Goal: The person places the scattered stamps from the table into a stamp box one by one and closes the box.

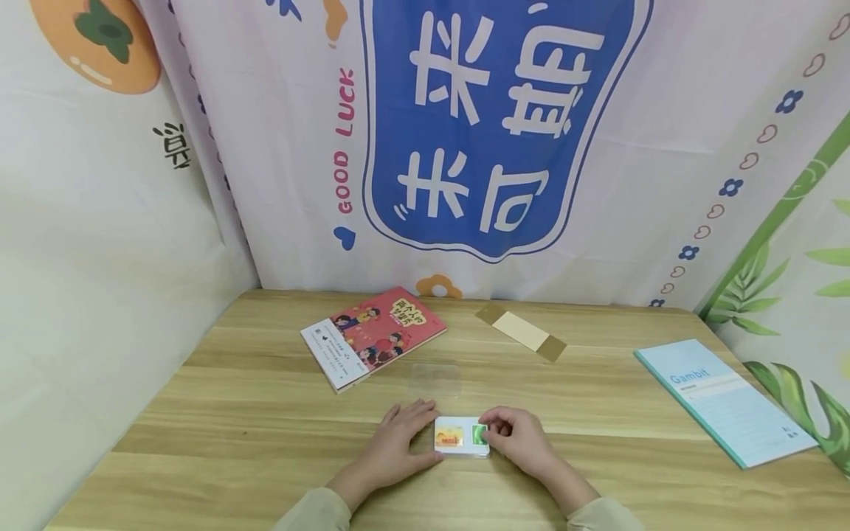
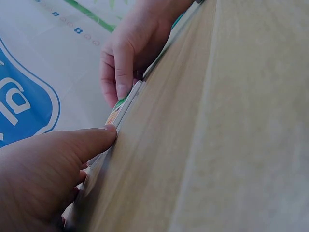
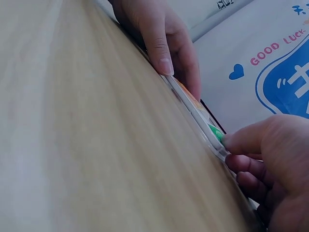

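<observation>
A small flat white case (image 1: 469, 437) with a clear rim lies on the table in front of me. On its top are a yellow-orange picture piece (image 1: 449, 436) at left and a small green piece (image 1: 477, 434) at right. My left hand (image 1: 397, 445) holds the case's left end, thumb on the near corner and fingers at the far one. My right hand (image 1: 521, 441) is at the right end, pinching the green piece at its right edge with thumb and forefinger; the thumb covers part of it. In the right wrist view, the other right fingers (image 3: 248, 171) curl beside the case's end.
A clear plastic sheet or lid (image 1: 434, 380) lies beyond the case. Farther back are a red book (image 1: 388, 332) and a tan strip with brown ends (image 1: 522, 330). A light-blue notebook (image 1: 724, 398) lies at right. Printed cloth (image 1: 299, 184) hangs behind the wooden table (image 1: 219, 413).
</observation>
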Demonstrator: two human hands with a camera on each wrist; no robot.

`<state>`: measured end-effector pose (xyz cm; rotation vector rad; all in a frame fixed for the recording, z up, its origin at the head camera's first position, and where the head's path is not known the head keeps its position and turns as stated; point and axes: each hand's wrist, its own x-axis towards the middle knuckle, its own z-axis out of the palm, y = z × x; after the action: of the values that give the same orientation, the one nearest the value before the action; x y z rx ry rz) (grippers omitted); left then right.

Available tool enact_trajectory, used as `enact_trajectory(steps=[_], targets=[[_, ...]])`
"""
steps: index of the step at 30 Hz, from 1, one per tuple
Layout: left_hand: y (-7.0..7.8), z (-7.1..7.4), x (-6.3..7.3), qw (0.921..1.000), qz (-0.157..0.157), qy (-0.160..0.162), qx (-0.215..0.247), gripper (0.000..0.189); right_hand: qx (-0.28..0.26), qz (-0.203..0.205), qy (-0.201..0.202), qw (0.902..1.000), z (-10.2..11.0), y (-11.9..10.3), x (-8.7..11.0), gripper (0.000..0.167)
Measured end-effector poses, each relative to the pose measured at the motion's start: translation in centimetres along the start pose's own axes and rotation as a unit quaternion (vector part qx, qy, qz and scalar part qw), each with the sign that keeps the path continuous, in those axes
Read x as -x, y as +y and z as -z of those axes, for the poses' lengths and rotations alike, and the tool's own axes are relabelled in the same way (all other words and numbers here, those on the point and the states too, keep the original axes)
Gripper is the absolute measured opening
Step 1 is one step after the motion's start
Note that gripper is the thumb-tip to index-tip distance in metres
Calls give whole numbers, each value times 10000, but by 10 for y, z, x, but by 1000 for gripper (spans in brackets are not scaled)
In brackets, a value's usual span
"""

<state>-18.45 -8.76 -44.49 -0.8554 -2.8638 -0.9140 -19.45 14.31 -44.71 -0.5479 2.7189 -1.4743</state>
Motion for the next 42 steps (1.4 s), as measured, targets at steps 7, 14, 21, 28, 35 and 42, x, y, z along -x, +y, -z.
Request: enact_trajectory(steps=[7, 14, 21, 28, 35, 42], targets=[[2, 1, 0, 10000, 23, -12, 48, 61, 141, 38, 130, 9998, -2, -4, 0, 11], [2, 1, 0, 10000, 51, -27, 73, 60, 177, 35, 108, 9998, -2, -2, 0, 11], [2, 3, 1, 9995, 137, -33, 272, 68, -436, -180, 89, 9988, 3, -18, 2, 12], [-6, 14, 2, 9952, 321, 306, 875, 75, -698, -137, 63, 9974, 10, -10, -4, 16], [-17, 32, -14, 9894, 481, 999, 940, 70, -511, -42, -88, 9986, 23, -14, -23, 27], [-28, 33, -36, 9880, 530, 921, 1118, 69, -425, -13, -144, 9990, 24, -9, -50, 37]])
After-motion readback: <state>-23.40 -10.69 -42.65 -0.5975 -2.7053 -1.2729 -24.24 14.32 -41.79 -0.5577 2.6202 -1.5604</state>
